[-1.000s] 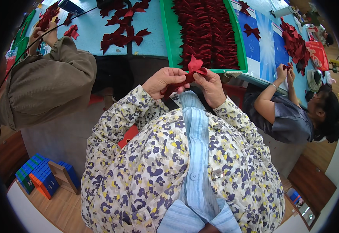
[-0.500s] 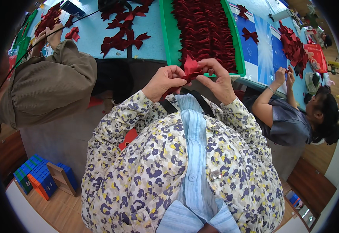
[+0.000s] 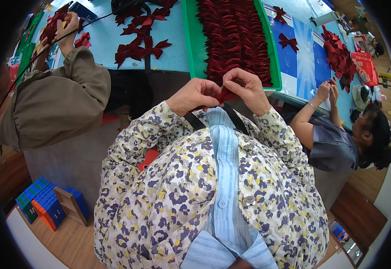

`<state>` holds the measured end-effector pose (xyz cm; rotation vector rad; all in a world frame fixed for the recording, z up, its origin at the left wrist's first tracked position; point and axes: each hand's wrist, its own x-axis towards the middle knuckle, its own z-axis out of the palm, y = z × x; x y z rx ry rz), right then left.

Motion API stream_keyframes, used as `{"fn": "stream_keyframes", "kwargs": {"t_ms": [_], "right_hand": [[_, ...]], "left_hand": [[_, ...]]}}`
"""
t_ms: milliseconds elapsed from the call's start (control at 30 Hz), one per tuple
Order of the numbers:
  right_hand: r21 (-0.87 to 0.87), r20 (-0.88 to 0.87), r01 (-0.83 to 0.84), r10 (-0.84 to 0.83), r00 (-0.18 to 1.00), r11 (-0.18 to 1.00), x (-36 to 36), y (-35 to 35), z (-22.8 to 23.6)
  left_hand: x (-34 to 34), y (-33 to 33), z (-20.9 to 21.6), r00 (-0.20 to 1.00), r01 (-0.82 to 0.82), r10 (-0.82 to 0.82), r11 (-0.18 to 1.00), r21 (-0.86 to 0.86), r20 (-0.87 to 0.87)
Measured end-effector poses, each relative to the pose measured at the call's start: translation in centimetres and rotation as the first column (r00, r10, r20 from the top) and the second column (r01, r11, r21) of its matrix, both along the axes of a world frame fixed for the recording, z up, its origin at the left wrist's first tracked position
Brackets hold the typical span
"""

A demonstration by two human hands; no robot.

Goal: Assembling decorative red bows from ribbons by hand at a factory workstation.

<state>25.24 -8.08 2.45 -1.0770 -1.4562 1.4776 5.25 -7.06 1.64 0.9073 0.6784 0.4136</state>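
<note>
Between my two hands is a dark red fabric bow (image 3: 226,95), mostly hidden by the fingers. My left hand (image 3: 191,97) pinches its left side with thumb and fingertips. On the other side, the thumb and index finger of my right hand (image 3: 251,92) close on it near the top. Just beyond my hands, on the table, lies a green tray (image 3: 188,38) packed with rows of dark red bows (image 3: 233,40). Both hands are in front of the tray's near edge, close to my chest.
Loose red bows (image 3: 144,47) lie on the blue table (image 3: 173,58) at left. A blue-and-white printed board (image 3: 304,58) right of the tray bears a few bows, with a bow heap (image 3: 339,54) beyond. Co-workers sit either side: a brown sleeve (image 3: 65,98), a grey sleeve (image 3: 332,141).
My right fingers have moved in and closed on the bow, whose upright bright red flap no longer shows. The left co-worker's hand has lifted slightly.
</note>
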Motion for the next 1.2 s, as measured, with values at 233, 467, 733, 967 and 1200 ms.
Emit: {"fn": "stream_keyframes", "kwargs": {"t_ms": [233,467,733,967,1200], "right_hand": [[0.014,-0.084,0.062,-0.061,0.995,0.998,-0.4,2.1,-1.2],[-0.070,0.113,0.026,-0.018,0.993,0.997,1.9,1.7,-1.3],[0.076,0.067,-0.025,0.020,0.998,0.997,1.0,1.2,-0.3],[-0.016,-0.024,0.096,-0.096,0.995,0.995,0.0,1.2,-1.9],[-0.200,-0.170,0.079,-0.115,0.979,0.977,0.2,1.4,-0.3]], "left_hand": [[0.7,0.1,-0.5,0.991,-0.083,0.094,0.991,-0.107,0.100],[0.8,0.5,-0.8,0.981,-0.163,0.169,0.984,-0.071,0.093],[1.5,0.8,-0.8,0.916,-0.360,0.369,0.929,-0.084,0.159],[1.0,1.6,-0.7,0.931,-0.281,0.304,0.950,-0.134,0.204],[-0.4,3.4,1.6,0.925,-0.320,0.351,0.926,-0.202,0.142]]}}
